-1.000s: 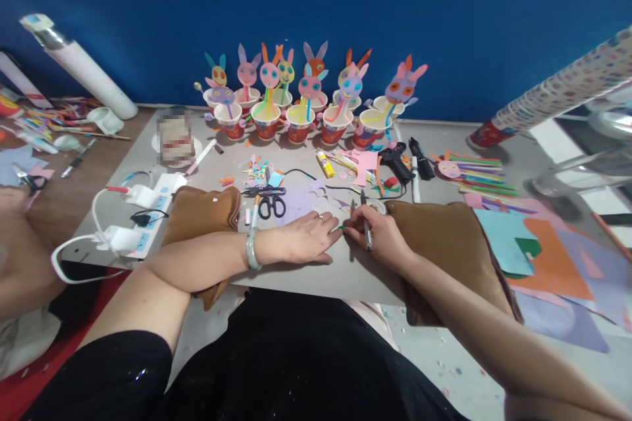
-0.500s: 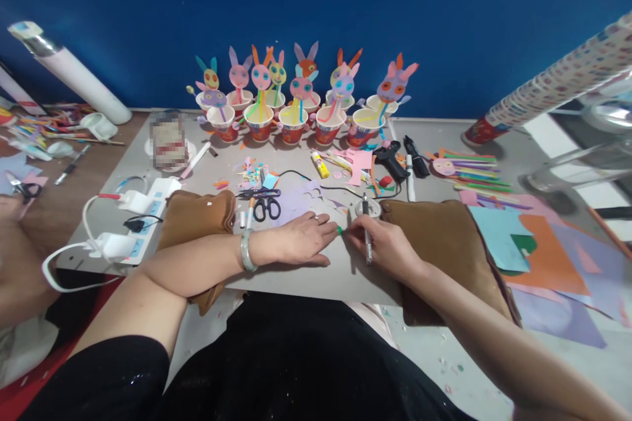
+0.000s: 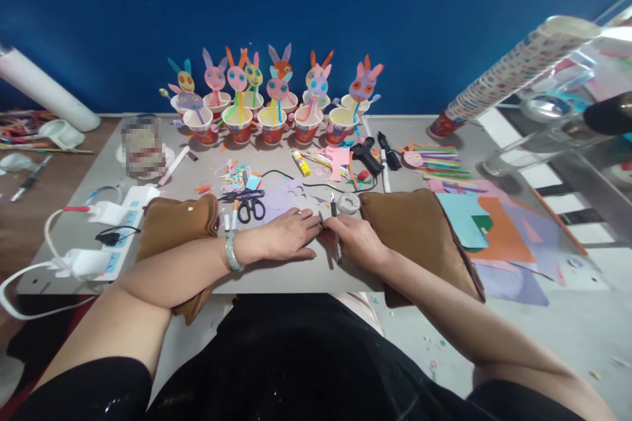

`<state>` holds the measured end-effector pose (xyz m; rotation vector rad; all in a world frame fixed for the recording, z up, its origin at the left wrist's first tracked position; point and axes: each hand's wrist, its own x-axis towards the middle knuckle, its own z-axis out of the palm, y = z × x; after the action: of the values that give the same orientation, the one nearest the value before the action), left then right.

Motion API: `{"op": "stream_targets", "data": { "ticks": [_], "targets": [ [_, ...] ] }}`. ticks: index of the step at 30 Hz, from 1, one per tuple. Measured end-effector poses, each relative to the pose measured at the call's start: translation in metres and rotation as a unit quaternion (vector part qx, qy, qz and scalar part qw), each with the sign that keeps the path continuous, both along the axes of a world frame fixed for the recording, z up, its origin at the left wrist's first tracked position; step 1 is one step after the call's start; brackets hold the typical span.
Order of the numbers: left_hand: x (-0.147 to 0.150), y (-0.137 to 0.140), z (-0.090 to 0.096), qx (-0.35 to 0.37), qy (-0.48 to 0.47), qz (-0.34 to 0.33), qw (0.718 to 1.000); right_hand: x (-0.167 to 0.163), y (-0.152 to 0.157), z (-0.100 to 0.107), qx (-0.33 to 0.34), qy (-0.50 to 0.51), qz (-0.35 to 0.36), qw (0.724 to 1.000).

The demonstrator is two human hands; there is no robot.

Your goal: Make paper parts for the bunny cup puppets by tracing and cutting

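Observation:
My left hand lies palm down on the grey table, fingers stretched out and thumb apart. A speck of green shows at its fingertips, mostly covered. My right hand is closed around a pen, which stands steeply with its upper end toward me; its fingertips meet the left fingertips beside the green bit. Just beyond, a roll of tape lies flat. Cut purple paper and black-handled scissors lie past my left hand.
Brown cushions flank both hands. Paper cups with rabbit faces line the back. A glue gun, glue stick and paper scraps lie midway. A power strip stands left, coloured paper and a cup stack right.
The view has swung to the right. My right hand, still around the pen, has come closer to my left fingertips, and less of the green piece shows.

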<state>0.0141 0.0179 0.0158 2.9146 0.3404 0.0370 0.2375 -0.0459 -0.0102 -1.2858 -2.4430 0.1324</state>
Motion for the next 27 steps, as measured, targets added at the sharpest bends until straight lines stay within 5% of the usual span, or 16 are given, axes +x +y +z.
{"op": "stream_targets", "data": {
  "ticks": [17, 27],
  "targets": [
    [0.002, 0.007, -0.009, -0.060, -0.041, 0.009, 0.997, -0.007, -0.005, 0.000, 0.159, -0.108, 0.086, 0.978],
    [0.005, 0.010, -0.012, -0.085, -0.115, 0.046, 0.989, -0.009, -0.014, -0.003, 0.054, 0.113, 0.036, 0.991]
  ]
}}
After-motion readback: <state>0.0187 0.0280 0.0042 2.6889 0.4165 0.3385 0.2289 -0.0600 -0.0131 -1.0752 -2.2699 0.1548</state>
